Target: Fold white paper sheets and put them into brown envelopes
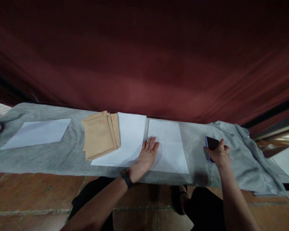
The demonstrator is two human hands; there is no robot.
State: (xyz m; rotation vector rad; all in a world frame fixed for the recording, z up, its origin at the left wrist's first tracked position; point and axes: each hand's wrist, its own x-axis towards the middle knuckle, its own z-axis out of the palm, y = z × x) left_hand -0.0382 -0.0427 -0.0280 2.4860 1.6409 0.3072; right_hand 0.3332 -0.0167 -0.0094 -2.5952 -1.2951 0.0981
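My left hand (148, 153) lies flat with its fingers stretched out, resting on the left edge of a creased white sheet of paper (172, 154). My right hand (221, 154) has its thumb and fingers around the sides of a smartphone (211, 144) with a dark screen and a purple case, which lies on the grey cloth. Left of my left hand is another white sheet (132, 131). A fanned pile of brown paper envelopes (98, 136) with small red print overlaps that sheet's left side.
A grey cloth (72, 150) covers the long, narrow surface. Farther left lies a separate white sheet (38, 132). A dark red curtain-like backdrop (135, 64) rises behind. Below are floor tiles (38, 192) and my legs. White paper (287, 162) shows at the far right.
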